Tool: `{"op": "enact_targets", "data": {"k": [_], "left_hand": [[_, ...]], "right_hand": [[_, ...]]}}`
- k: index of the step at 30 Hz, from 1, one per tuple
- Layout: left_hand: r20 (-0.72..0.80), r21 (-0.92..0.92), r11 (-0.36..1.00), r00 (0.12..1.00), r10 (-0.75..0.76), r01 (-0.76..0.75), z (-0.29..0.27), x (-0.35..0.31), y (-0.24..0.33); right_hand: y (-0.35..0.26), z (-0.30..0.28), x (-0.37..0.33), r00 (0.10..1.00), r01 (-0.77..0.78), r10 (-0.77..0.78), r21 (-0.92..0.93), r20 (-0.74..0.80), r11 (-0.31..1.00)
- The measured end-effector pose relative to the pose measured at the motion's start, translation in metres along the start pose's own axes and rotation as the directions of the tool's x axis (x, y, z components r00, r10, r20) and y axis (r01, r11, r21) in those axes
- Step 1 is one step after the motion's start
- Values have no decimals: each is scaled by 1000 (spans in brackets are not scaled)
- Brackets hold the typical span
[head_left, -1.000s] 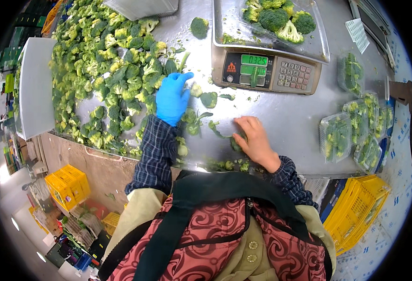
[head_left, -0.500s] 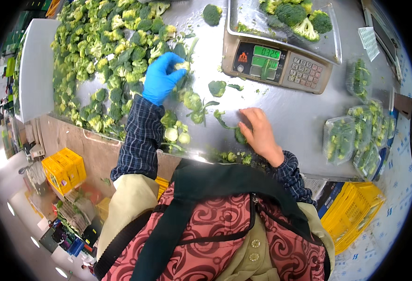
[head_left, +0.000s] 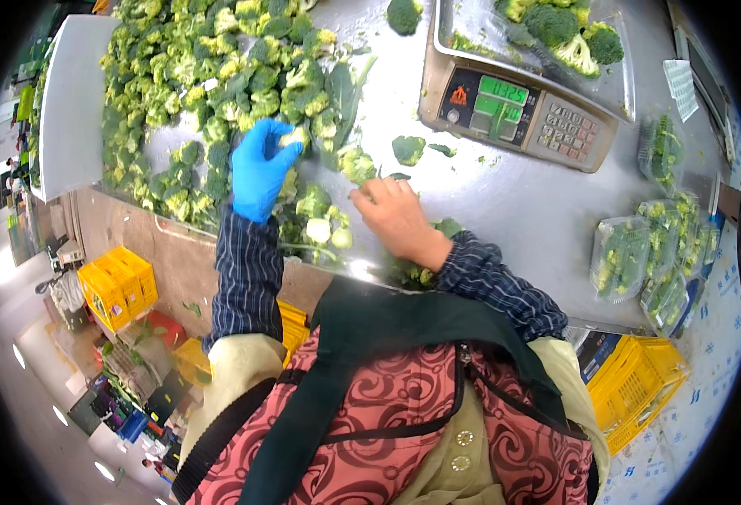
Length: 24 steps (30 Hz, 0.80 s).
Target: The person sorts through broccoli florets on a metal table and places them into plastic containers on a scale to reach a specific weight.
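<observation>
My left hand, in a blue glove, pinches a small pale-green broccoli floret between thumb and fingers. It is at the right edge of a big heap of cut broccoli florets. My bare right hand hangs low over the metal table, fingers loosely bent and nothing visible in them. Just beyond its fingertips lies a broccoli piece. Left of that hand, near the table's front edge, are broccoli pieces with pale cut stems. A single floret sits farther back.
A digital scale carries a clear tray with broccoli. Clear packs of broccoli stand at the right. A white box borders the heap on the left. Yellow crates are below, and another yellow crate is at lower right.
My left hand has drawn left and slightly nearer with the floret. My right hand has swung left, now covering part of the loose broccoli stems. The whole view has shifted a little.
</observation>
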<state>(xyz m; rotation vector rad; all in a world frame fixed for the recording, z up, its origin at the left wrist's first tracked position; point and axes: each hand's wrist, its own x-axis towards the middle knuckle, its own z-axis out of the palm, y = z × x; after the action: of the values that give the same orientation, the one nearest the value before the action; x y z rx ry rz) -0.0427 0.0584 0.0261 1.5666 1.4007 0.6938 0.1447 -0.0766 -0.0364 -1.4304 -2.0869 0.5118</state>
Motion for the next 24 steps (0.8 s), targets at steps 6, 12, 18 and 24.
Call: {"op": "enact_targets", "data": {"k": [6,12,18,24], "left_hand": [[-70,7,994,992,107,-106,5,-2,18],[-13,-208,926,947,320,-315,75,42,116],[12,-457,793,888,459,-403,148,101,165],[-87,-355,809,878,470,-469,122,113,154]], "right_hand": [[11,-58,23,982,-4,17,69,-189,998],[61,-218,72,710,-185,154,28,-687,982],[108,-256,92,825,-229,-73,-450,-560,863],[114,-303,22,621,-418,141,-174,-771,891]]}}
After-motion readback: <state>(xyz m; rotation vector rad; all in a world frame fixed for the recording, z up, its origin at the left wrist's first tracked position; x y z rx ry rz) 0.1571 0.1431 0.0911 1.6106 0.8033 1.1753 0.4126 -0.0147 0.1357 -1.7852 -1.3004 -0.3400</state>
